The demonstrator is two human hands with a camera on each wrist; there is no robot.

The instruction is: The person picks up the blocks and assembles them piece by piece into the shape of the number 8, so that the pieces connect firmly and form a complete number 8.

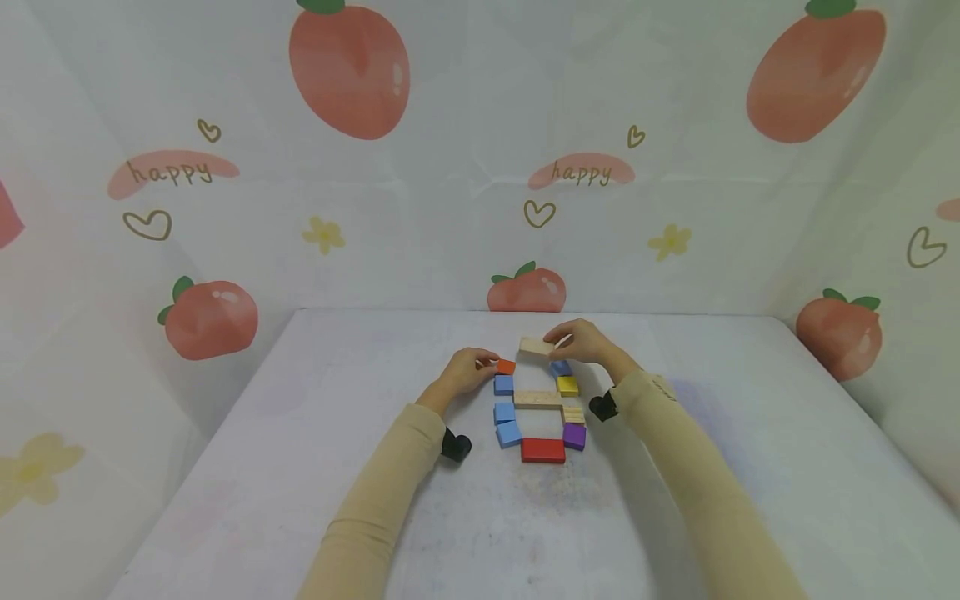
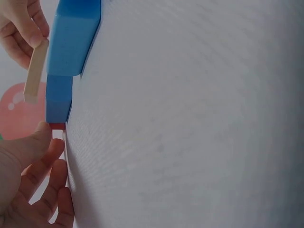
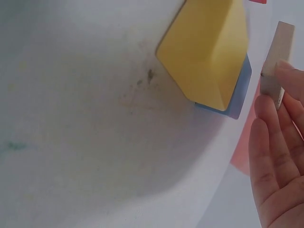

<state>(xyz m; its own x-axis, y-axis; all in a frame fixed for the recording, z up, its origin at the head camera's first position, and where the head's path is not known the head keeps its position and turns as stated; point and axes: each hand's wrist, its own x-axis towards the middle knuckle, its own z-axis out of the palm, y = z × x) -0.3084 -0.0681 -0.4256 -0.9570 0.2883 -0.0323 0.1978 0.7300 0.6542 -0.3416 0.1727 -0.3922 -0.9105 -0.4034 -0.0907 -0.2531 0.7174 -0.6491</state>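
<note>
My right hand (image 1: pixel 585 342) pinches a plain wooden block (image 1: pixel 536 347) between thumb and fingers, at the far end of a ring of blocks. In the right wrist view the wooden block (image 3: pixel 280 52) appears raised, on edge. My left hand (image 1: pixel 467 371) is at the left edge of a small orange block (image 1: pixel 507 367); its thumb touches or nearly touches it, with the other fingers loosely bent. Blue blocks (image 1: pixel 504 385) run down the left side. On the right side are a blue block (image 1: pixel 561 367), a yellow block (image 1: pixel 567 386), a striped wooden block and a purple block (image 1: pixel 574 436).
A long wooden block (image 1: pixel 537 400) spans the middle of the ring, and a red block (image 1: pixel 543 451) lies at its near end. The blocks stand on a white table (image 1: pixel 315 500). A printed cloth (image 1: pixel 450 208) hangs behind it.
</note>
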